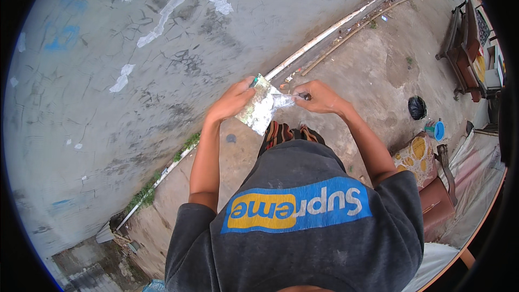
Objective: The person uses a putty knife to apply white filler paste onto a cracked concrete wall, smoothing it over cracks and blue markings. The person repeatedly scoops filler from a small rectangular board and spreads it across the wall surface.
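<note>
In my left hand (pixel 234 99) is a flat rectangular board (pixel 258 109), smeared with white paste and mottled green, its top corner gripped between thumb and fingers. My right hand (pixel 320 97) is closed round the dark handle of a putty knife (pixel 282 100). The knife's whitish blade points left and meets or overlaps the board's right edge; I cannot tell if it presses on it. Both hands are in front of my chest. Beyond the left hand rises a grey cracked wall (pixel 178 70) with several white filler patches (pixel 164 17) on it.
A white pipe (pixel 319 39) runs along the wall's foot, with a bamboo pole (pixel 359 35) beside it. On the right are a black plastic bag (pixel 417 107), a blue bucket (pixel 438 130), a patterned cushion (pixel 415 157) and brown wooden furniture (pixel 463 57). Weeds (pixel 145 193) grow at lower left.
</note>
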Tool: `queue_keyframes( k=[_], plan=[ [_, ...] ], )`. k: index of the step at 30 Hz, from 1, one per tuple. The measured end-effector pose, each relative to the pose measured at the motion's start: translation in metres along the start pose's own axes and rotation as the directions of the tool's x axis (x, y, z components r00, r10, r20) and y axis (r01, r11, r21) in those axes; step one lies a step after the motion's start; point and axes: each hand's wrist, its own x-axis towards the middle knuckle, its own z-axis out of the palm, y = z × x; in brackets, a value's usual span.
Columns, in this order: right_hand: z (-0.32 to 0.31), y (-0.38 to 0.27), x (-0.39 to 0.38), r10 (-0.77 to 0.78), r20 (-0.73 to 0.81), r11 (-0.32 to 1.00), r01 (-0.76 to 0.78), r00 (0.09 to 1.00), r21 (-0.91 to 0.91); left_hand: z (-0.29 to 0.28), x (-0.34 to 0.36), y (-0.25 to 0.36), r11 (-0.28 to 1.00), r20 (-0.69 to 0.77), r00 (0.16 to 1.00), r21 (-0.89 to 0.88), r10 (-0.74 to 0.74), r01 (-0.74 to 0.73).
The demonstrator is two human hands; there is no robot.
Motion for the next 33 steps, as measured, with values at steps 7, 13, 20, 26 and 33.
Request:
queue_keyframes(
  k=[7,13,20,26,33],
  plan=[
    [0.008,-0.021,0.023,-0.038,0.062,0.956,0.018,0.997,0.292,-0.003,0.006,-0.040,0.983,-0.090,0.996,-0.185,-0.005,-0.012],
    [-0.003,-0.044,0.002,-0.090,-0.325,0.977,0.147,0.941,0.155,-0.007,-0.002,-0.038,0.574,-0.208,0.955,-0.817,-0.213,-0.050],
    [0.017,-0.043,0.015,-0.429,-0.497,0.896,0.285,0.754,-0.341,0.023,-0.003,-0.017,0.346,-0.261,0.951,-0.919,-0.168,-0.191],
    [0.002,-0.042,0.003,-0.420,-0.448,0.875,0.221,0.789,-0.431,0.029,-0.002,-0.014,0.260,-0.296,0.946,-0.931,-0.130,-0.255],
    [-0.012,-0.043,-0.014,-0.374,-0.379,0.862,0.166,0.846,-0.479,0.043,0.005,-0.019,0.225,-0.295,0.947,-0.938,-0.126,-0.262]
  ],
)
